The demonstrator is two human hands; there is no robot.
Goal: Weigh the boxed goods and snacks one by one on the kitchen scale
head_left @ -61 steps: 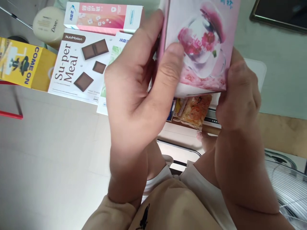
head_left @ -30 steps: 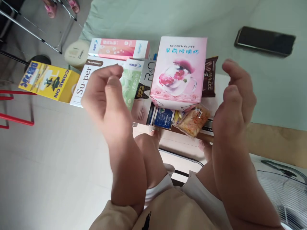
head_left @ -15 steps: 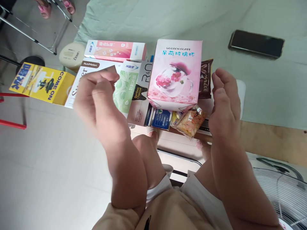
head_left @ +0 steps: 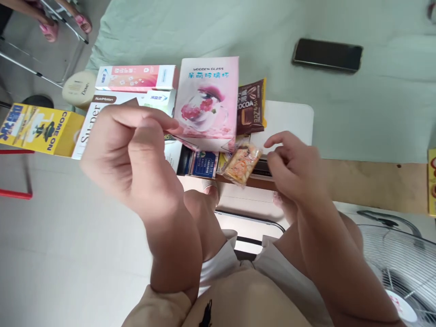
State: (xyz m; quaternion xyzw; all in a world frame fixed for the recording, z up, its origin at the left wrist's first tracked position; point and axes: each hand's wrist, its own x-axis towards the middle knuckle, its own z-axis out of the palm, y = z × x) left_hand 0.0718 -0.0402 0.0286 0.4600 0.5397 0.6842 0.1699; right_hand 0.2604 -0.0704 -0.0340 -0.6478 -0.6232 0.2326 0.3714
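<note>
My left hand (head_left: 136, 154) hovers over the left part of a packed row of goods, most fingers curled and the index finger stretched out. Its fingertip overlaps the lower left edge of a pink glass-cup box (head_left: 207, 100); whether it touches, I cannot tell. To the right, my right hand (head_left: 296, 168) has its index finger and thumb apart, with nothing seen between them. Closest to it are a clear-wrapped snack packet (head_left: 243, 163) and a white flat item (head_left: 289, 120). Behind the snack stands a brown cocoa packet (head_left: 251, 109).
Left lie a yellow box (head_left: 41, 129), a white NutriMotion box (head_left: 86, 120), a pink carton (head_left: 136, 77) and a Dove tub (head_left: 80, 88). A blue box (head_left: 204, 163) sits at the front edge. A phone (head_left: 327, 55) rests on green cloth (head_left: 265, 27). A fan (head_left: 402, 268) stands lower right.
The view has shifted, so the goods appear further left. My right hand has come down and left, closer to the snack packet. My left index finger has stretched towards the pink box.
</note>
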